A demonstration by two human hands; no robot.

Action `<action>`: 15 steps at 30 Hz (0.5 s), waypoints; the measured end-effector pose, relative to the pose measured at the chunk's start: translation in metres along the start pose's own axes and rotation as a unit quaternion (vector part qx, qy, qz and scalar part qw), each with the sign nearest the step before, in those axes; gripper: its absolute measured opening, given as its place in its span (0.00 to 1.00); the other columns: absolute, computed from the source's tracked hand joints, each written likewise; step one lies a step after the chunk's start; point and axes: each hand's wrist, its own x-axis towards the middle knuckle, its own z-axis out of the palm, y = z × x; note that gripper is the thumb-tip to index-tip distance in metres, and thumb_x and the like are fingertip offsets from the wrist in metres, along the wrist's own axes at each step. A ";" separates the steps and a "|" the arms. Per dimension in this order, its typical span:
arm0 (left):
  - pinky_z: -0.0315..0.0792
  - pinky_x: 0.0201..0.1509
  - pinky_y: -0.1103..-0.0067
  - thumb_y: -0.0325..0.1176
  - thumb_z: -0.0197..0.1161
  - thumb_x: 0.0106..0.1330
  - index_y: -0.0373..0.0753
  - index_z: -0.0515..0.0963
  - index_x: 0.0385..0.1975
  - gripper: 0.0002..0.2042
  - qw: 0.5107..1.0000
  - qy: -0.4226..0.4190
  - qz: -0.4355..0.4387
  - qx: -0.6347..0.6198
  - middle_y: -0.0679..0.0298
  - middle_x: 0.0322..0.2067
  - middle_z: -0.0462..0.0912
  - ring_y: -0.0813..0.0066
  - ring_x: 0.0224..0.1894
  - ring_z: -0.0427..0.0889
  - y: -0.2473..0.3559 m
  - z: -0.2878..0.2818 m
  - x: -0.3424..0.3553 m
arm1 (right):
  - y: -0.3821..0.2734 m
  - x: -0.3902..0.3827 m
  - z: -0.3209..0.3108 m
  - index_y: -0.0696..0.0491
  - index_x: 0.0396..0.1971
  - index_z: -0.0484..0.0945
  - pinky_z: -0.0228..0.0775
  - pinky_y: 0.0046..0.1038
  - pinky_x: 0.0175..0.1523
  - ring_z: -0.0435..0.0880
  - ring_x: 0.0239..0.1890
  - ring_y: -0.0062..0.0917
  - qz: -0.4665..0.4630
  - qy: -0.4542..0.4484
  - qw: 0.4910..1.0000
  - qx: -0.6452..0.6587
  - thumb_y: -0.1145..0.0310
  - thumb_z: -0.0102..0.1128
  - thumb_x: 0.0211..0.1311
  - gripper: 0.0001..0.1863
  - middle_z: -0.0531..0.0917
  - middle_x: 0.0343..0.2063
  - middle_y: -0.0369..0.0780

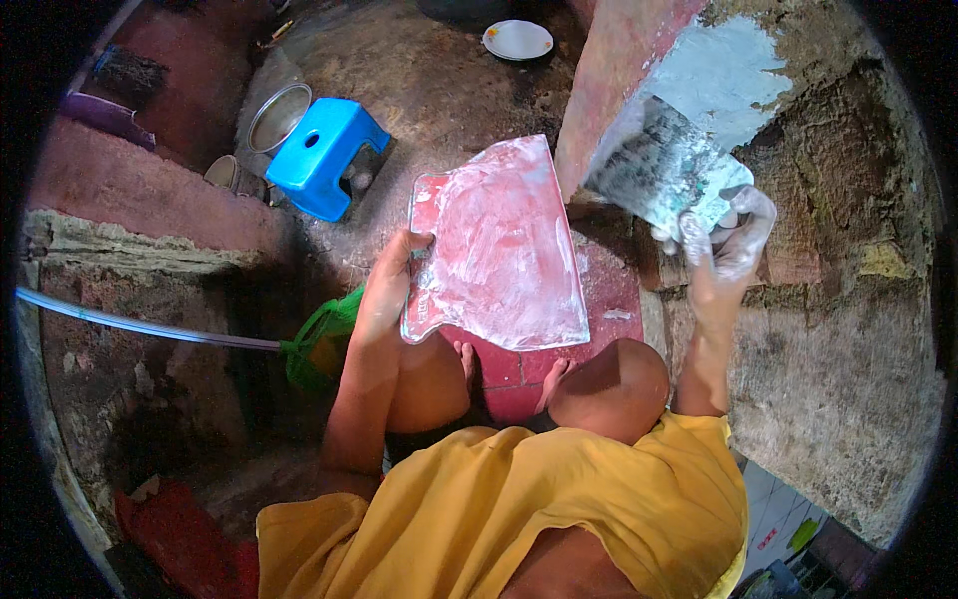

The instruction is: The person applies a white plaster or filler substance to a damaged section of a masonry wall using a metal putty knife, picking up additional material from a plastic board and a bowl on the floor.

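Left hand: I see my left hand [391, 285] closed on the left edge of a flat board [499, 250], holding it up over my knees.
Board: it is pinkish red with white paste smeared all over it, and it tilts toward me. Its bottom edge is just above my feet.
Right hand: my right hand [726, 240] is covered in white paste. The fingers are curled tight around the handle end of a wide flat scraper [664, 165].
Scraper: its blade is grey and white with paste, and it is pressed up on the wall [838, 299] to my right, well apart from the board.
Wall: rough and brown, with a white paste patch [723, 75] just above the blade.
Floor: a blue plastic stool [324, 155] stands on the floor [429, 90] past the board's top left corner. A metal bowl [277, 115] sits just beside the stool. A white plate [517, 40] lies far off at the top.
Me: I wear yellow cloth [519, 509], and I am squatting.
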 end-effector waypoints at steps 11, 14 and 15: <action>0.73 0.33 0.78 0.30 0.48 0.54 0.26 0.68 0.34 0.13 0.985 -0.036 -0.111 -0.126 0.53 0.26 0.76 0.71 0.26 0.77 0.015 0.018 -0.002 | 0.035 0.004 0.018 0.56 0.32 0.76 0.66 0.28 0.46 0.75 0.41 0.36 -0.239 -0.177 0.934 -0.200 0.80 0.51 0.40 0.15 0.78 0.34 0.43; 0.73 0.33 0.78 0.29 0.49 0.52 0.28 0.69 0.34 0.12 0.973 -0.049 -0.096 -0.203 0.54 0.26 0.76 0.70 0.26 0.77 0.014 0.020 -0.005 | 0.039 0.001 0.022 0.54 0.32 0.77 0.66 0.29 0.47 0.74 0.43 0.35 -0.245 -0.199 0.926 -0.208 0.79 0.54 0.38 0.15 0.78 0.36 0.41; 0.73 0.32 0.78 0.29 0.49 0.52 0.29 0.69 0.34 0.12 0.977 -0.033 -0.082 -0.195 0.55 0.26 0.76 0.70 0.25 0.77 0.014 0.020 -0.005 | 0.043 0.000 0.020 0.54 0.32 0.77 0.66 0.30 0.47 0.74 0.43 0.35 -0.251 -0.203 0.922 -0.213 0.79 0.54 0.37 0.15 0.77 0.36 0.41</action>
